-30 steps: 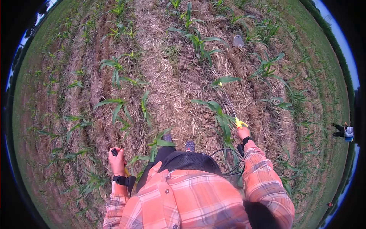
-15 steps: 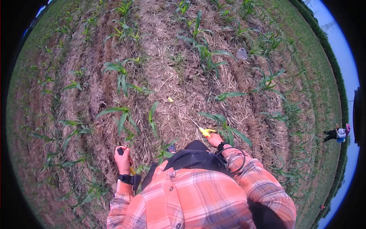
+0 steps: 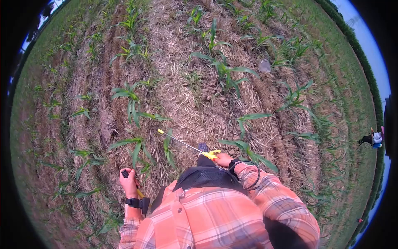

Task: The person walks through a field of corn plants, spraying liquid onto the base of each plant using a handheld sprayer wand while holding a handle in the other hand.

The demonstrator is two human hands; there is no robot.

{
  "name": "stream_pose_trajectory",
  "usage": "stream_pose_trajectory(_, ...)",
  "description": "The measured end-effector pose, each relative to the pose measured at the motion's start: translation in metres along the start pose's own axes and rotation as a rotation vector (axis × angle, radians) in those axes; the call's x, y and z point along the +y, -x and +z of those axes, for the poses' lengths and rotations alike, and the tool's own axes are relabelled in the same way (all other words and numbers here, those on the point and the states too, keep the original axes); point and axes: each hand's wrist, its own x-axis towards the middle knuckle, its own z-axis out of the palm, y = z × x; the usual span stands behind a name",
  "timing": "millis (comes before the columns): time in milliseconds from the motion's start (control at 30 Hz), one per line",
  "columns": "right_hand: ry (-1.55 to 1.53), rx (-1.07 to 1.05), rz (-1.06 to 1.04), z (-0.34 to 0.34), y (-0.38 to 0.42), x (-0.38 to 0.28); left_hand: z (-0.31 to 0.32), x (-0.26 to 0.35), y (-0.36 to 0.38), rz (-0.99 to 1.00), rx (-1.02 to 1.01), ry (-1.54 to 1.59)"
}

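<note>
My right hand (image 3: 224, 160) is closed around the yellow-and-red handle of a spray wand (image 3: 184, 144). Its thin metal tube points forward and left, ending in a yellow nozzle (image 3: 160, 131) above the straw, close to a young corn plant (image 3: 169, 151). A black hose (image 3: 259, 176) loops beside my right wrist. Lower left, my left hand (image 3: 130, 184) grips a lever with a black ribbed end (image 3: 124, 173); part of its yellow bar (image 3: 140, 193) shows below the hand. The rest of the lever is hidden by my arm and body.
Rows of corn plants (image 3: 226, 72) run forward through straw-covered soil (image 3: 182, 79). My patterned shoe (image 3: 202, 147) is under the wand. A pale, translucent object (image 3: 264, 65) lies among plants ahead right. Another person (image 3: 376, 138) stands far right, before a tree line.
The wand has swung left and back toward my body, with my right hand shifting slightly left. My left hand sits a little lower and further left. A shoe now shows beneath the wand.
</note>
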Motion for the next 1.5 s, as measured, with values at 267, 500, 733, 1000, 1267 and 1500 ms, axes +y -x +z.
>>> stream_pose_trajectory(267, -0.132, 0.245, 0.470, -0.052, -0.046, 0.089, 0.078, 0.051, -0.049, 0.054, -0.056, -0.091)
stream_pose_trajectory(500, -0.515, 0.535, 0.665, -0.093, -0.074, 0.172, 0.109, 0.074, -0.072, 0.045, -0.042, -0.109)
stream_pose_trajectory(733, -0.397, 0.593, 0.677, -0.143, -0.098, 0.136, 0.111, 0.084, -0.104, 0.027, -0.020, -0.115)
stream_pose_trajectory(1000, -0.134, 0.402, 0.480, -0.111, -0.185, 0.074, 0.114, 0.096, -0.179, -0.026, -0.028, -0.051)
stream_pose_trajectory(1267, 0.193, -0.111, 0.100, -0.157, -0.203, -0.104, 0.100, 0.115, -0.240, -0.028, -0.013, -0.018)
stream_pose_trajectory(1500, 0.052, -0.223, -0.029, -0.162, -0.214, -0.150, 0.096, 0.125, -0.282, -0.037, -0.049, -0.014)
